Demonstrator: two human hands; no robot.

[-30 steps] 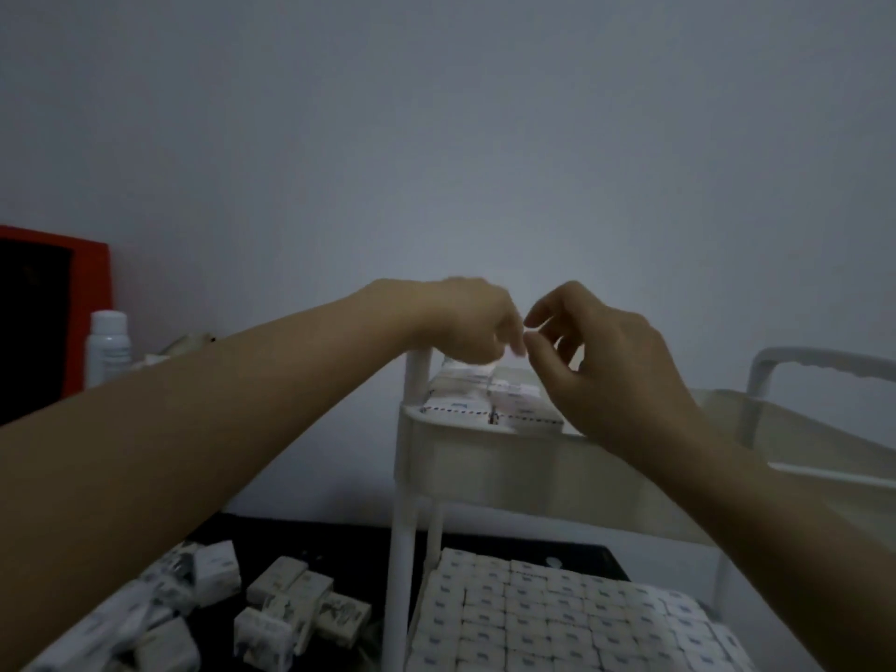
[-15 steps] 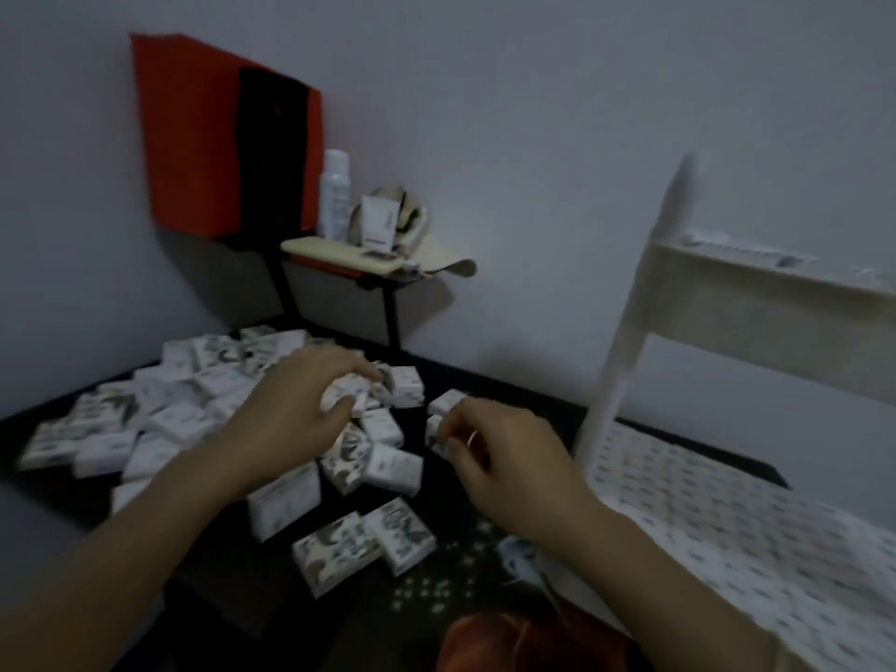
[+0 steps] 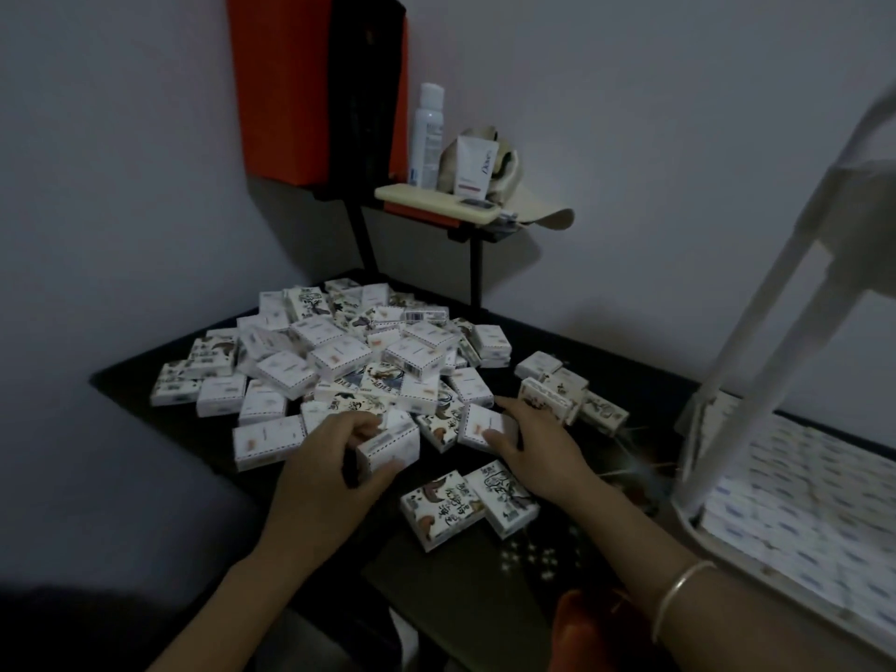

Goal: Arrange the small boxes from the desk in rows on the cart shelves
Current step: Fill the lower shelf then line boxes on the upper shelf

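— Boxes everywhere: the pile (image 3: 359,361) sat heaped on the dark desk (image 3: 557,341), dead ahead of both hands. Which one was closer to business?

— Left hand (image 3: 334,472), for my money. It had its fingers curled round one small box (image 3: 390,446) at the near edge of the heap, thumb under, box tipped up on a corner.

— And the right?

— Right hand (image 3: 538,453) lay spread over another box (image 3: 485,426) just beside it, fingers on top; whether it had truly gripped, I couldn't tell. That box's long side ran away from the wrist, toward the pile.

— So where did they have to travel?

— Rightward. The white cart (image 3: 756,361) stood at the desk's right edge, its lower shelf (image 3: 800,497) already laid with rows. Right hand was nearer it.

— Room to move?

— Tight corner, grey walls, dim light, a small stand (image 3: 436,201) with a bottle (image 3: 427,135) behind. Two loose boxes (image 3: 468,502) lay between the wrists.
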